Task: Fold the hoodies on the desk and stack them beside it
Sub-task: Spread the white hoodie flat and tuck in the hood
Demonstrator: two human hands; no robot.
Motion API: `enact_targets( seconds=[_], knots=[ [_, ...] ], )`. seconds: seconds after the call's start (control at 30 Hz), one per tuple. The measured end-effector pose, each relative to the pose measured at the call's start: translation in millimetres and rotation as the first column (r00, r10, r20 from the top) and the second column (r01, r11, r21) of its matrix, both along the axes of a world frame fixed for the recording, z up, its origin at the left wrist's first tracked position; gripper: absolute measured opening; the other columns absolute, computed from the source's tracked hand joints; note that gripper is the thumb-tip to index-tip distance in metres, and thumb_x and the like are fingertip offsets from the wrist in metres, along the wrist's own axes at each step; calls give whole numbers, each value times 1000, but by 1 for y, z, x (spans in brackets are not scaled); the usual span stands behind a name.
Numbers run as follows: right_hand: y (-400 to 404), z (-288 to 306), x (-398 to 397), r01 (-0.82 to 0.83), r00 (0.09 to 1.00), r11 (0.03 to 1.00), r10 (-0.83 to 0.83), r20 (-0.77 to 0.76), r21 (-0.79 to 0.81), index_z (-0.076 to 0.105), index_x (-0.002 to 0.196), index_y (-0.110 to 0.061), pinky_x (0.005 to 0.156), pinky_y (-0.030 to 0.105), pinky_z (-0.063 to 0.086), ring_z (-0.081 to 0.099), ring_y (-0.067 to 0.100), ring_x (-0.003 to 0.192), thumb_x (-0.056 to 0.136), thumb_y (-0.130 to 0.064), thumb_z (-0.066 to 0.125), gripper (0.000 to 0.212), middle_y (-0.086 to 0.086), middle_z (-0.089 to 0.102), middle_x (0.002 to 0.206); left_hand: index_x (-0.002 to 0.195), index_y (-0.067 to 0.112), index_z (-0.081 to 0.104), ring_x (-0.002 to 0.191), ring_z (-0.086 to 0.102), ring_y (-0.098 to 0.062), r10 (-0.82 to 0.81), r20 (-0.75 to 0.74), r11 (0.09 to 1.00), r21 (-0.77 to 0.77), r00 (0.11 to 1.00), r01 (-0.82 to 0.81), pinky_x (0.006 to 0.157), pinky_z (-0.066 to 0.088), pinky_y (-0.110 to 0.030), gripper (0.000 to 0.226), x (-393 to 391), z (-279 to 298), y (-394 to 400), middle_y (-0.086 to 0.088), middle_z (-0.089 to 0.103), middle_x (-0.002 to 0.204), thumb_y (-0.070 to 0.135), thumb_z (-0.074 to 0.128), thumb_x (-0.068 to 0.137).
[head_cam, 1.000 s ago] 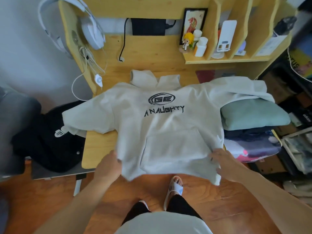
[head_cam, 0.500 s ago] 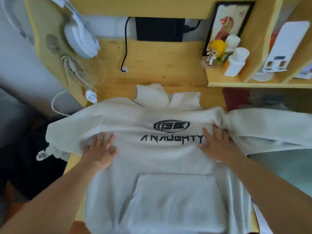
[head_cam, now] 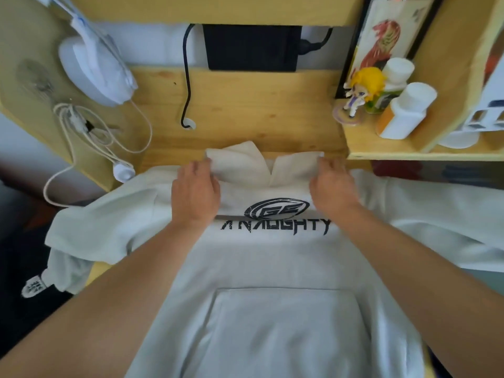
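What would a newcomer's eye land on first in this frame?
A white hoodie with a black chest logo lies face up across the wooden desk. The left hand and right hand grip its hood at the far edge. White headphones hang upper left.

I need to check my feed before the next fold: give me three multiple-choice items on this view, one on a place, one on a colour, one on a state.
1. Where are both hands?
A. at the hood
B. on the front pocket
C. at the bottom hem

2. What colour is the print on the chest?
A. red
B. black
C. green

3. How do the sleeves lie?
A. folded over the chest
B. tucked into the pocket
C. spread out to the sides

Answers:
1 A: the left hand and right hand hold the hood of the hoodie at its two sides.
2 B: the print is black on off-white cloth.
3 C: the left sleeve and right sleeve both reach outward.
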State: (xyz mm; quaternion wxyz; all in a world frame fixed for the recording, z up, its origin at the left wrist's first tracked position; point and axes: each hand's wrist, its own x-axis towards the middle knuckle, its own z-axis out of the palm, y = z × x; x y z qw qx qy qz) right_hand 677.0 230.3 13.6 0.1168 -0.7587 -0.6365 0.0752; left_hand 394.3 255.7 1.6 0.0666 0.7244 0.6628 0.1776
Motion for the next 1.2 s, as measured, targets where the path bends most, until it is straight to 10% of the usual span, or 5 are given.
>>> enact_targets(
  seconds=[0.37,0.7,0.9,1.0,1.2],
  knots=[
    [21,-9,6,-9,992,875,-53,-113,-484,63,121,-22,87,35,55,67,26,100,87,-38,68,38,2,70,110,93,11,59,52,50,-18,51,91,629,-777,995,39,47,39,-25,29,-4,12,47,-4,58,68,40,62,98],
    [-7,5,-1,-85,934,961,169,-315,262,50,119,-12,92,37,45,52,23,125,88,-10,70,37,8,46,147,126,25,66,105,67,-18,77,690,938,-295,720,182,95,52,-35,34,-17,27,60,4,73,110,47,56,102],
    [-3,-13,-15,483,728,864,-488,-481,-145,29,149,-3,98,46,38,38,43,132,101,-23,52,57,24,31,150,158,18,18,127,48,-20,271,604,856,-507,749,99,106,39,-35,72,-10,-7,28,6,45,145,31,60,101],
    [-37,-38,-19,152,982,983,-137,-132,108,51,124,1,92,50,44,49,46,109,92,-13,58,35,25,47,125,133,15,47,124,52,-32,-100,203,934,-317,974,163,102,43,-44,47,-25,-38,-5,-9,53,133,44,49,97],
    [-20,-71,7,-82,976,895,161,145,-439,-2,158,-40,120,66,-2,-12,38,154,99,-68,21,69,5,-12,168,157,51,-7,155,-18,-38,-276,-262,870,-477,925,125,124,-5,-60,68,-21,-66,21,-3,-15,171,74,14,96]
  ],
)
